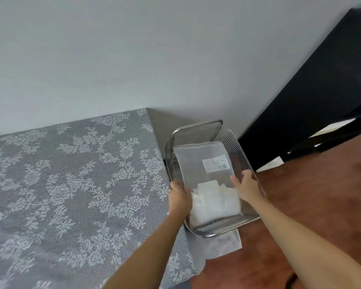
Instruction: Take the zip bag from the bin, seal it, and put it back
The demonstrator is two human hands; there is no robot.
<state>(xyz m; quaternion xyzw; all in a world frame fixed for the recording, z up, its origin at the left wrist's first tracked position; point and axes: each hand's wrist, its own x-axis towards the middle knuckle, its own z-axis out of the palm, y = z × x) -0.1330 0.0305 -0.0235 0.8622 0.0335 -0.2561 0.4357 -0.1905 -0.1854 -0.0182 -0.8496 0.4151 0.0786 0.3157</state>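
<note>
A clear zip bag (198,163) with a white label and white folded contents lies tilted inside a metal mesh bin (196,127) on the floor beside the bed. My left hand (180,196) grips the bag's left edge low in the bin. On the bag's right edge my right hand (246,185) is closed, close to the bin's right wall. The bag's lower end with the white contents sits between my two hands.
A bed with a grey floral lace cover (71,184) fills the left side, right against the bin. A white cloth (223,244) lies under the bin on the brown floor (311,195). Black furniture (321,90) stands at the right, against the grey wall.
</note>
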